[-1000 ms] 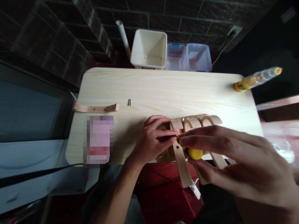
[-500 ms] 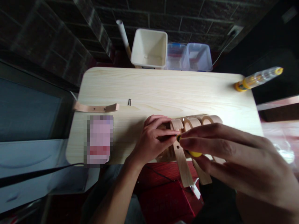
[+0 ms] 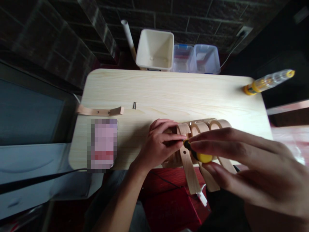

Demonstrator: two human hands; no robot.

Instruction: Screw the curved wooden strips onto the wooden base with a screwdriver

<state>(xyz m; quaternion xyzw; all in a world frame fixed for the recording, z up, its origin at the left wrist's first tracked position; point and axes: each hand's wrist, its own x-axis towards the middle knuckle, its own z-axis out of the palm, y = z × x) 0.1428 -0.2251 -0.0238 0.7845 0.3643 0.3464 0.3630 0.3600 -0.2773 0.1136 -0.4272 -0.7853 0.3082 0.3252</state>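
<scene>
A yellow and black screwdriver (image 3: 204, 157) is held between the thumb and fingers of my right hand (image 3: 246, 161). Its tip points left, toward a hole area on a curved wooden slat (image 3: 190, 172). My left hand (image 3: 160, 140) rests against that slat, its thumb and index finger pinched together at the screwdriver's tip. What lies between those fingertips is hidden. The slat belongs to a wooden piece with several curled slats (image 3: 220, 124), lying at the table's front edge with slat ends hanging over it. A dark hole (image 3: 184, 152) shows below the pinch.
Two small screws (image 3: 134, 105) lie on the table (image 3: 183, 93). A loose curved wooden slat (image 3: 100, 111) and a pixelated phone (image 3: 103, 143) are at the left. A clear, yellow-based container (image 3: 267, 82) stands at the right. Behind are a cream bin (image 3: 154, 48) and clear boxes (image 3: 206, 58).
My right hand has turned the screwdriver's handle and its fingers have shifted, showing more of the handle. My left hand keeps its place on the slat.
</scene>
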